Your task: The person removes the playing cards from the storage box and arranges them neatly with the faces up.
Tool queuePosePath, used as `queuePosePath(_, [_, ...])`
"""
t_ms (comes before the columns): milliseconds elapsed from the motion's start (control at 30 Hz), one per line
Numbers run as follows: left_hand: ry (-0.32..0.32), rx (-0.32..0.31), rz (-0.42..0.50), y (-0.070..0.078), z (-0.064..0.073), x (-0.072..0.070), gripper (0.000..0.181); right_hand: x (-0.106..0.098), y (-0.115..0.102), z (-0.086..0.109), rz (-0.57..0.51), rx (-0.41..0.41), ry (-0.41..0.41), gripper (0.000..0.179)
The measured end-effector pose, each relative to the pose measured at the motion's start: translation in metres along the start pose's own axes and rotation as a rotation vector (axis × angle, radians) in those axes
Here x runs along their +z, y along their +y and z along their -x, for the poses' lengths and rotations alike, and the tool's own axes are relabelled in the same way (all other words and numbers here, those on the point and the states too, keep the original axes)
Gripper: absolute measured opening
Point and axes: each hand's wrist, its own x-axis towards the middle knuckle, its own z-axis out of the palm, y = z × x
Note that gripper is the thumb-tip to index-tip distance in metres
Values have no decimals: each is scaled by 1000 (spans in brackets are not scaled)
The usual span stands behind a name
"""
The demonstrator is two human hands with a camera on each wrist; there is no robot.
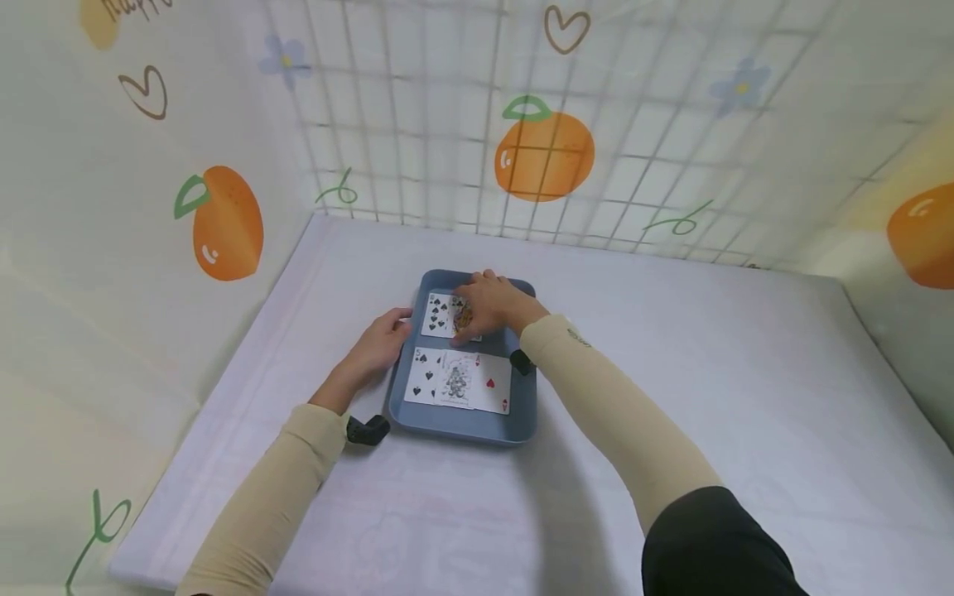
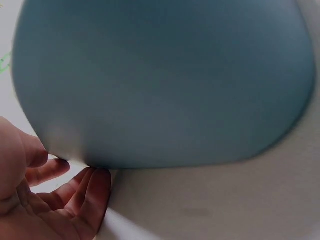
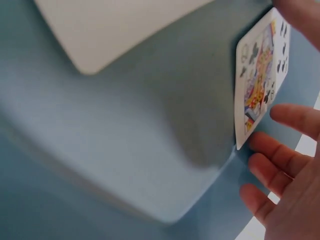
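A blue tray point(image 1: 464, 428) holds playing cards in two overlapping rows. Below lie a five of spades point(image 1: 419, 382), a joker point(image 1: 456, 379) and an ace of hearts point(image 1: 495, 384). In the upper row, a spade card point(image 1: 434, 315) sits left of a queen of clubs point(image 3: 258, 75). My right hand point(image 1: 493, 305) spans the queen, thumb near its lower edge and extended fingertips at its upper edge. Against the tray's left side rests my left hand point(image 1: 377, 341); its relaxed fingers point(image 2: 95, 200) touch the outer wall from outside.
The tray stands on a white-covered table point(image 1: 708, 397). Behind it rises a white curtain point(image 1: 417, 108) printed with oranges, over a wire grid. A second curtain side point(image 1: 112, 273) closes off the left. Black wrist cameras point(image 1: 368, 430) hang near the tray's edges.
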Motion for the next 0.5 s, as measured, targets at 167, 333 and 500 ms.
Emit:
queuePosePath(167, [0,-2,-2,2,1,-1,47,1,1,-1,0,4,-6,94])
queuePosePath(333, [2,6,-4,3,2,-1,47,1,2,-3,-20,11,-19,94])
queuePosePath(500, [8,12,-23,1,1,0,47,3,4,-5,-25,14,-30,95])
